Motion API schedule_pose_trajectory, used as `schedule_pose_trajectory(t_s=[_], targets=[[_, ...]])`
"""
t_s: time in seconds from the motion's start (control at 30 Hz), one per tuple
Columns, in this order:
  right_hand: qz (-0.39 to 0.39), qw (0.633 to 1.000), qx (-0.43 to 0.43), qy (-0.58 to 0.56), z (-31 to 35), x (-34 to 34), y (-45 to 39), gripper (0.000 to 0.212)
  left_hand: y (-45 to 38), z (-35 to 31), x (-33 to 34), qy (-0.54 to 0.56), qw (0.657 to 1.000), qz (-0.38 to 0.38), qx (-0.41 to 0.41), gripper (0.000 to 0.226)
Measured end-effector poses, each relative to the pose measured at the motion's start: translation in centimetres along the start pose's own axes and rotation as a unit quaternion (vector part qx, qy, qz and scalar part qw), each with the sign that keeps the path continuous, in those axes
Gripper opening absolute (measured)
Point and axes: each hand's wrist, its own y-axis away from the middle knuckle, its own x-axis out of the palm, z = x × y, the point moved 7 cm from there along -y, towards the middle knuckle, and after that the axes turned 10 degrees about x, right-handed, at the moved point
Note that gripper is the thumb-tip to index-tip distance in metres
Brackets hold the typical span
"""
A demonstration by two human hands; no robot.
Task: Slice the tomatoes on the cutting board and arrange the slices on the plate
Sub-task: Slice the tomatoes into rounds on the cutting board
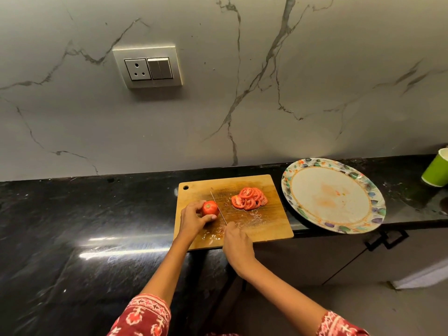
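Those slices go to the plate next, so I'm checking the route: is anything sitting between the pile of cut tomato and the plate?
Nothing visible does. The tomato slices lie on the cutting board toward its right side, and the plate sits just right of the board. The green cup stands beyond the plate, off the route.

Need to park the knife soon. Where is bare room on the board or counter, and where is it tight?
Free: the dark counter left of the cutting board, and the board's near right corner, though wet. The plate centre is bare, only smeared. Crowded: the board's left, where the left hand holds the tomato against the knife, and around the slices.
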Motion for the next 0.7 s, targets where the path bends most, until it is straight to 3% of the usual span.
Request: schedule_pose_trajectory(t_s=[0.7], targets=[[0.054, 0.998, 0.01, -0.007, -0.4, 1.1, -0.5, 0.03, 0.4, -0.5, -0.3, 0.0, 1.0, -0.005, 0.025, 0.057]])
